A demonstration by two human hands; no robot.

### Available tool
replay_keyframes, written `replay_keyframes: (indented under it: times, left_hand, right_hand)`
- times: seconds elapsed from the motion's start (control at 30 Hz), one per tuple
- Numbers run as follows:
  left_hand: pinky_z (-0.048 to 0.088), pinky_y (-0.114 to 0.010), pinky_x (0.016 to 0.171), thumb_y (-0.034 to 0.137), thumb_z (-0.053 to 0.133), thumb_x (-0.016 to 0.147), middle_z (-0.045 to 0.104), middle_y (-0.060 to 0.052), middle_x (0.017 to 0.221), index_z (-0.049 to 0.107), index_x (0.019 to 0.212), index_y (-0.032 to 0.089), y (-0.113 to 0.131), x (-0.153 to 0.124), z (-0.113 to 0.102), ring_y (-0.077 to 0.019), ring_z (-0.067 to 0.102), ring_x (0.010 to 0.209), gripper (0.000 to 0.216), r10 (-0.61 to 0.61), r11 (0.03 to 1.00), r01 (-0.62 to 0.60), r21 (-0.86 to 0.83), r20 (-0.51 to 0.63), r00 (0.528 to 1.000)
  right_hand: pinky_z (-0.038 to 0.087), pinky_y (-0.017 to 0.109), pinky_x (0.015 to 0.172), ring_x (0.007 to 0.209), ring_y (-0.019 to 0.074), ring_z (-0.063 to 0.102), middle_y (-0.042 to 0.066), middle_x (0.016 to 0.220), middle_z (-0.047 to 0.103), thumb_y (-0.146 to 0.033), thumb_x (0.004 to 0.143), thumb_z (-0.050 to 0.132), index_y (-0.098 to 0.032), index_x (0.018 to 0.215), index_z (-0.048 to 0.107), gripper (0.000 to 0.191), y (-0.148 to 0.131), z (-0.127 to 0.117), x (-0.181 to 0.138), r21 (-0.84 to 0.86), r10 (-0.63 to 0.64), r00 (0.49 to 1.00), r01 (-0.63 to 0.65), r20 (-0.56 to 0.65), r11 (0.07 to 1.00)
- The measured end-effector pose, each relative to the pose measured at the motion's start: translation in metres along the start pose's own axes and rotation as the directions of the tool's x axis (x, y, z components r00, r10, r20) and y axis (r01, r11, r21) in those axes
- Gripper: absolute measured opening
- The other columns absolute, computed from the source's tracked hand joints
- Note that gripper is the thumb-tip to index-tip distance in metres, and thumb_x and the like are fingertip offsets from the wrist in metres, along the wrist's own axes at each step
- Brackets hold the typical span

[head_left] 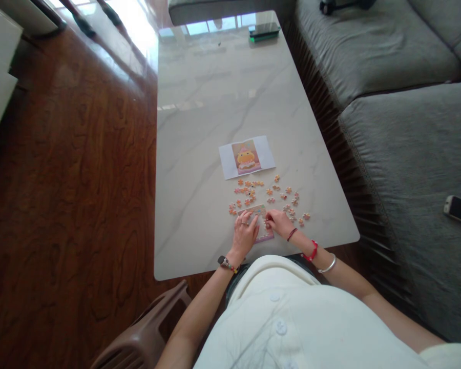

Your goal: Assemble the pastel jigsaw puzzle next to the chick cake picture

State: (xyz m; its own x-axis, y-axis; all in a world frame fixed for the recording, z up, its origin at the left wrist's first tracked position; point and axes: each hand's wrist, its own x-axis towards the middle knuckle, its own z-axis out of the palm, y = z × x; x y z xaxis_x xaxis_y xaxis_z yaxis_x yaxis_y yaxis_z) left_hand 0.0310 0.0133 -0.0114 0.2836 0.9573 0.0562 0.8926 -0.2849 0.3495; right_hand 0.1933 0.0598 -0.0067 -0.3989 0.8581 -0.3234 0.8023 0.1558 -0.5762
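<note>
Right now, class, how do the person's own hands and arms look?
The left hand has a ring, with a dark-faced watch and multicoloured beaded bracelet at the wrist. Up from the right hand sit a thin dark band, a red bracelet and a silver bangle. A pale sleeve shows higher up.

Pieces (pixel 269 191) before sheet (pixel 247 158); both on table (pixel 200 225)

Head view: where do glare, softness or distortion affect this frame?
In the head view, daylight glare washes out the floor at upper left; in the head view, window reflections mark the far end of the tabletop; in the head view, the puzzle pieces look small and soft; in the head view, wide-angle perspective makes the white shirt loom large.
</note>
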Motion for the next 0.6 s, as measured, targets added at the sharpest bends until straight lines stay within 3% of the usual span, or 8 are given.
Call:
replay_keyframes:
  times: [0.17, 0.37, 0.6]
  left_hand:
    - [0.029, -0.045, 0.096, 0.023, 0.039, 0.081, 0.042, -0.010, 0.120, 0.047, 0.111, 0.022, 0.002, -0.002, 0.000, -0.0229, 0.029, 0.120, 0.031, 0.032, 0.999, -0.032, -0.014, 0.016, 0.999]
    - [0.025, -0.041, 0.099, 0.031, 0.038, 0.082, 0.037, -0.008, 0.127, 0.042, 0.117, 0.022, 0.006, -0.008, -0.003, -0.0216, 0.023, 0.123, 0.036, 0.067, 0.997, -0.069, 0.016, 0.077, 0.995]
    - [0.018, -0.046, 0.100, 0.048, 0.035, 0.079, 0.022, -0.007, 0.137, 0.020, 0.131, 0.020, 0.013, -0.007, 0.000, -0.0258, 0.013, 0.127, 0.061, 0.063, 0.993, -0.080, 0.092, 0.170, 0.983]
  right_hand:
    - [0.040, 0.024, 0.066, 0.069, 0.0131, 0.053, 0.004, 0.073, 0.062, -0.009, 0.069, 0.051, -0.015, 0.072, 0.060, 0.012, 0.008, -0.004, 0.002, 0.122, -0.049, 0.999, 0.049, -0.007, 0.991]
    - [0.042, 0.022, 0.062, 0.063, 0.0108, 0.056, 0.002, 0.070, 0.064, -0.010, 0.067, 0.053, -0.016, 0.075, 0.062, 0.014, 0.012, -0.006, 0.002, 0.250, -0.009, 0.999, -0.001, 0.041, 0.968]
    - [0.040, 0.022, 0.060, 0.061, 0.0111, 0.055, 0.002, 0.067, 0.063, -0.008, 0.066, 0.053, -0.015, 0.071, 0.061, 0.012, 0.012, -0.009, 0.001, 0.144, -0.016, 0.999, 0.011, 0.035, 0.990]
